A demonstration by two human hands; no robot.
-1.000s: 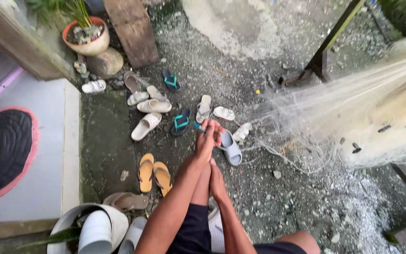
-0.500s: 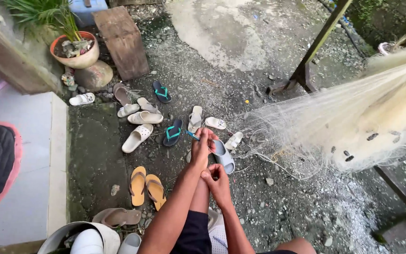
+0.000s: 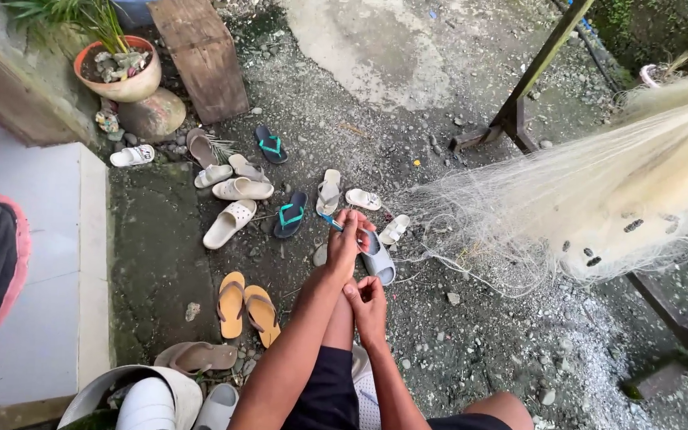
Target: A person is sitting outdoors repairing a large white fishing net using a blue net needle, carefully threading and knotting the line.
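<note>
Stones and a green plant fill the terracotta pot (image 3: 121, 72) at the upper left, which stands beside a round rock (image 3: 151, 114) and a weathered wooden block (image 3: 205, 56). At the bottom left a pale bucket (image 3: 93, 398) holds a white boot-like shape (image 3: 146, 404); what else is in it cannot be told.

Right of the pot, loose footwear lies scattered on the gravel: white clogs (image 3: 232, 223), dark flip-flops with teal straps (image 3: 288, 215), and orange flip-flops (image 3: 247, 304) nearer the person.

The left hand (image 3: 344, 243) is raised over the knee with its fingers curled narrowly together, pinching a thin blue tool (image 3: 330, 221) whose tip pokes out to the left; whether a strand of net is also in the pinch cannot be told. The right hand (image 3: 369, 304) sits just below it, fingers loosely bent and close together, resting against the knee; nothing clear shows in its grasp. A grey slipper (image 3: 380, 261) lies just behind both hands.

Farther right, the pale fishing net (image 3: 599, 199) hangs in a thick bundle from the upper right and fans out toward the hands, thin strands trailing over the gravel. Dark small weights dot its lower edge. A wooden post (image 3: 539, 68) slants behind it, and a dark plank (image 3: 678, 322) runs beneath.
</note>
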